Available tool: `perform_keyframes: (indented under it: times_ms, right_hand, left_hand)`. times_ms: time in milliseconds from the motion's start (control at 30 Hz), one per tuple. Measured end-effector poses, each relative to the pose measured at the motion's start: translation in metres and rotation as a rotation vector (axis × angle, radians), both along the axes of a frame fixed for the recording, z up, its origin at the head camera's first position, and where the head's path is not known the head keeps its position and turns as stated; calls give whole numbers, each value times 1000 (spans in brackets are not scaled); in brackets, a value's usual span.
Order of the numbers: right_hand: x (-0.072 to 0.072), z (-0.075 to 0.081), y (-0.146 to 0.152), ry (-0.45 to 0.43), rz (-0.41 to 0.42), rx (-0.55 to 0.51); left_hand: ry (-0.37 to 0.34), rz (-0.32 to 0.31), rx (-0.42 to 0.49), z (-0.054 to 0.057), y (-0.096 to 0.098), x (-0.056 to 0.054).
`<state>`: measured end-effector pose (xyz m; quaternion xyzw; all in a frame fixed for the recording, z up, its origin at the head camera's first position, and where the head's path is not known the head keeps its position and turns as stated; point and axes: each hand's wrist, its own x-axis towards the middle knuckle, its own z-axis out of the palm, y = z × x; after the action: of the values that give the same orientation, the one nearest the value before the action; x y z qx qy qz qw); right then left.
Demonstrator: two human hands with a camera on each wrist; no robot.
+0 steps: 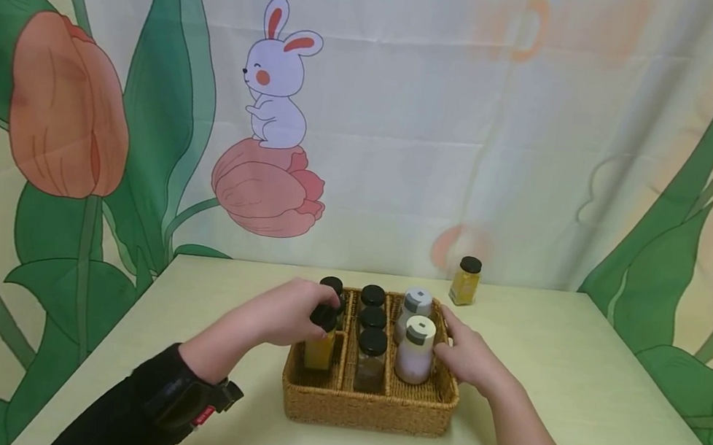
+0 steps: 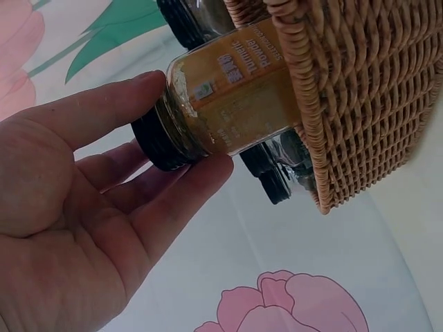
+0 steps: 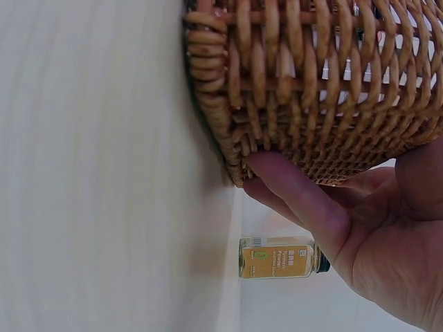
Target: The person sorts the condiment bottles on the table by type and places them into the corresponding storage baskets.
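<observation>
My left hand point(image 1: 296, 311) pinches the black cap of a turmeric powder jar point(image 2: 232, 90). This jar point(image 1: 318, 352) stands upright in the front left part of the woven basket point(image 1: 368, 409), its lower end hidden by the basket wall in the left wrist view. My right hand point(image 1: 472, 349) grips the basket's right side, with fingers against the outer wicker wall point(image 3: 291, 104) and the thumb at the rim. Behind the held jar is another black-capped jar point(image 1: 332, 285). Black-capped jars point(image 1: 371, 360) fill the middle row, and two pale shakers point(image 1: 415, 361) stand in the right compartment.
A second turmeric powder jar point(image 1: 464, 286) stands on the table behind the basket, to the right; it also shows in the right wrist view. The pale table point(image 1: 231, 399) ends at a printed curtain point(image 1: 391, 146) at the back.
</observation>
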<state>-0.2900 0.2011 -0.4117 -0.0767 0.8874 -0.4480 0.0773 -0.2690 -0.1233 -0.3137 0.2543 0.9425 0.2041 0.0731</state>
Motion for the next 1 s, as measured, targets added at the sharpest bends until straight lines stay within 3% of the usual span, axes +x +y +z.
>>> perform_keyframes:
  times_ms: [600,1000]
  right_hand:
    - [-1,-1,1,-6,-1,-5]
    - [0,-1,1,1,4,-14]
  left_hand:
    - [20,-55,-59,-12,4,-5]
    - [2,-47,-74,-18,6,-8]
